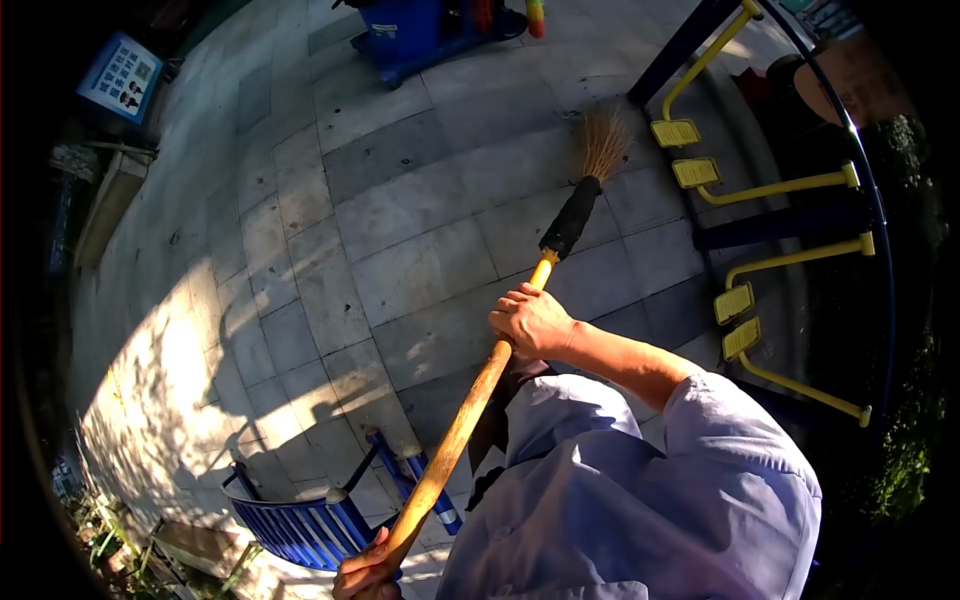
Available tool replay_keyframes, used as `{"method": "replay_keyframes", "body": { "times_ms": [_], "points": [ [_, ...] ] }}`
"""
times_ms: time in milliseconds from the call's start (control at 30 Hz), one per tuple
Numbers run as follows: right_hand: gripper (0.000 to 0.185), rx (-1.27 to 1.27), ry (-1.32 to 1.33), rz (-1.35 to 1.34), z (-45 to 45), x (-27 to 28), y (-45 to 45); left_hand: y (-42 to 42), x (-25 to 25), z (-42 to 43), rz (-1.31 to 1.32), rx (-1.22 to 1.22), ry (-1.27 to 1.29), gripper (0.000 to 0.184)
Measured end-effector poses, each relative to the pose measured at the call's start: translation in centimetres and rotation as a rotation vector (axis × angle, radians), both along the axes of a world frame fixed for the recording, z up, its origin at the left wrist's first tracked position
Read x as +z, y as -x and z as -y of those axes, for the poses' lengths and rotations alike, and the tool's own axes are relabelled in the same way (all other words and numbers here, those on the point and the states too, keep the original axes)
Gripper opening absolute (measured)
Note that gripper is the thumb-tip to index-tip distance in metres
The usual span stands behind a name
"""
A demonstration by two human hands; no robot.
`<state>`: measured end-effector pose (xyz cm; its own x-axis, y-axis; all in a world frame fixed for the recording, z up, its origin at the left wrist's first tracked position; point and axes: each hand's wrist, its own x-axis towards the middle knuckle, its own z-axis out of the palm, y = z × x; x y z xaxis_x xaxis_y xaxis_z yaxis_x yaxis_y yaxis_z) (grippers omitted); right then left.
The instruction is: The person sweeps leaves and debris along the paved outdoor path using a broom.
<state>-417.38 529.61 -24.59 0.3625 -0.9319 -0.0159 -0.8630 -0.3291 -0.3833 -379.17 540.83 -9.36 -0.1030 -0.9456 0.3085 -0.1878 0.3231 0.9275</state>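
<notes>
A broom [455,440] with a long wooden handle runs diagonally from the bottom left up to the right. Its twig bristles [603,145] rest on or just above the grey paving, below a black wrapped section. My right hand [533,320] is closed around the upper part of the handle, near the black wrapping. At the bottom of the view, my left hand [367,570] grips the handle's lower end, partly cut off by the frame edge.
Yellow-pedalled exercise equipment [750,190] stands at the right, close to the bristles. A blue wheeled bin [405,40] is at the top. Blue metal railings [300,530] stand at the lower left, and a blue sign [121,77] at the upper left.
</notes>
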Motion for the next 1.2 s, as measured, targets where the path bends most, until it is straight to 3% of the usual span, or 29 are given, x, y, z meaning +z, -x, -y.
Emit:
{"method": "replay_keyframes", "body": {
  "times_ms": [100,200,333,433,600,667,733,800,833,867,900,1033,1133,1200],
  "points": [
    [0.012,-0.021,0.013,-0.033,-1.5,-1.0,3.0,5.3,0.7,-1.6,-0.057,0.033,-0.149,0.046],
    [0.014,0.012,0.013,-0.116,-1.9,-3.4,8.4,11.1,-1.9,-2.4,-0.180,0.005,-0.198,0.039],
    [0.013,0.037,-0.115,-0.104,-1.9,-7.4,16.7,19.9,-5.4,-3.8,-0.056,-0.018,-0.287,0.021],
    [0.013,0.096,-0.210,-0.111,-3.0,-11.2,20.5,25.9,-6.1,-5.6,-0.061,0.002,-0.254,0.022],
    [0.016,0.275,-0.110,-0.046,-5.4,-12.9,18.9,27.0,-5.5,-13.1,-0.150,0.154,-0.297,0.016],
    [0.020,0.352,-0.119,-0.013,-6.3,-11.1,16.4,26.4,-4.4,-16.7,-0.140,0.209,-0.265,0.017],
    [0.020,0.384,-0.074,0.061,-7.4,-10.2,13.7,24.5,-3.4,-20.6,-0.067,0.160,-0.205,0.024],
    [0.009,0.372,0.155,0.163,-9.4,-8.0,11.4,22.6,-0.2,-24.2,0.128,0.129,-0.241,0.026],
    [0.012,0.348,0.249,0.283,-10.3,-6.0,10.5,21.6,0.5,-25.1,0.250,0.085,-0.050,0.028],
    [0.012,0.351,0.269,0.282,-11.4,-4.4,9.8,24.6,3.2,-25.5,-0.016,0.318,-0.041,0.027],
    [0.013,0.362,0.296,0.277,-12.2,-3.0,9.4,23.3,3.2,-27.4,-0.116,0.338,-0.019,0.024],
    [0.012,0.346,0.208,0.171,-17.1,-2.4,10.2,19.5,0.9,-30.6,-0.206,0.412,-0.117,0.028],
    [0.011,0.281,-0.025,0.126,-20.5,-3.1,14.0,22.1,-0.9,-30.3,-0.322,0.491,-0.149,0.029],
    [0.011,0.241,-0.077,0.075,-22.2,-4.6,16.8,23.4,-1.6,-28.6,-0.382,0.330,-0.230,0.026]
  ]
}}
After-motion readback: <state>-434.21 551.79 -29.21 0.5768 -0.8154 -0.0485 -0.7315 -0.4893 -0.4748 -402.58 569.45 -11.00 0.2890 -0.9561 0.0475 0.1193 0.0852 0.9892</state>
